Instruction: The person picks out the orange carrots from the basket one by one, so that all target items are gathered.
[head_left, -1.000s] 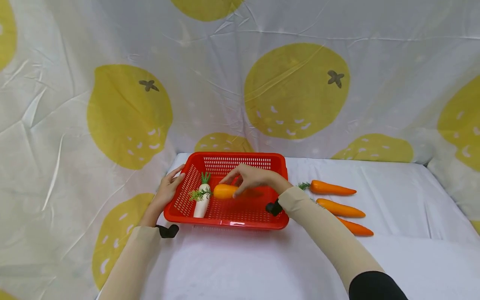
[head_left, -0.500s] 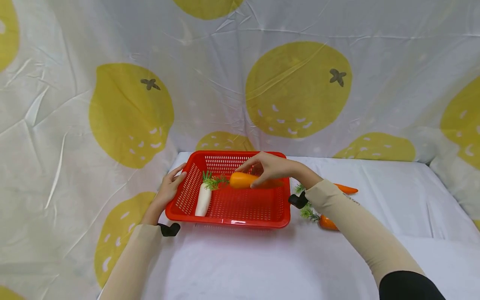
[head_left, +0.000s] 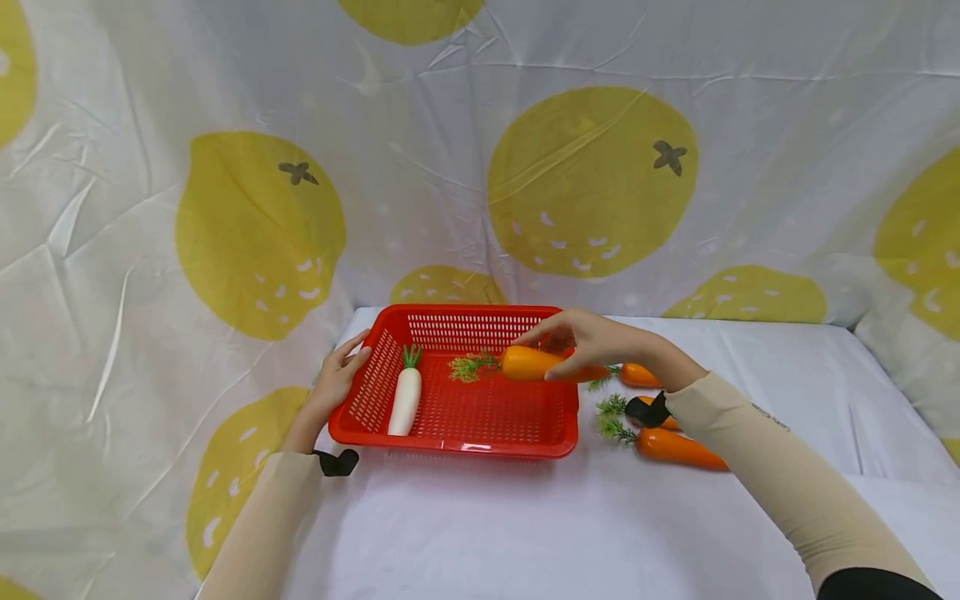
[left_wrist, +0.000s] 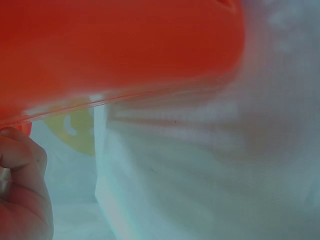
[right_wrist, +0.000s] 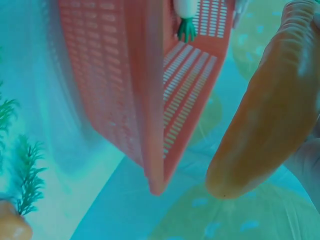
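Note:
My left hand (head_left: 333,382) grips the left rim of a red plastic basket (head_left: 480,417); in the left wrist view its curled fingers (left_wrist: 25,160) show at the rim. Over the basket's right side, my right hand (head_left: 609,346) holds an orange carrot (head_left: 525,364) between thumb and fingers. The carrot's leafy top points left, and its tapered end reaches past the right rim under the hand. Filling much of the right side of the right wrist view is this same carrot (right_wrist: 270,110). A white radish (head_left: 406,402) with green stems lies inside the basket at the left.
Right of the basket, on the white cloth (head_left: 480,525), lie a back carrot (head_left: 636,375), a middle carrot (head_left: 672,423) and a front carrot (head_left: 675,448), partly covered by my right arm. A lemon-print curtain (head_left: 420,183) hangs behind and at the left.
My right hand has moved right with the carrot, from beside the radish to the basket's right rim. The carrot's leaves no longer overlap the radish. My left hand stays on the rim.

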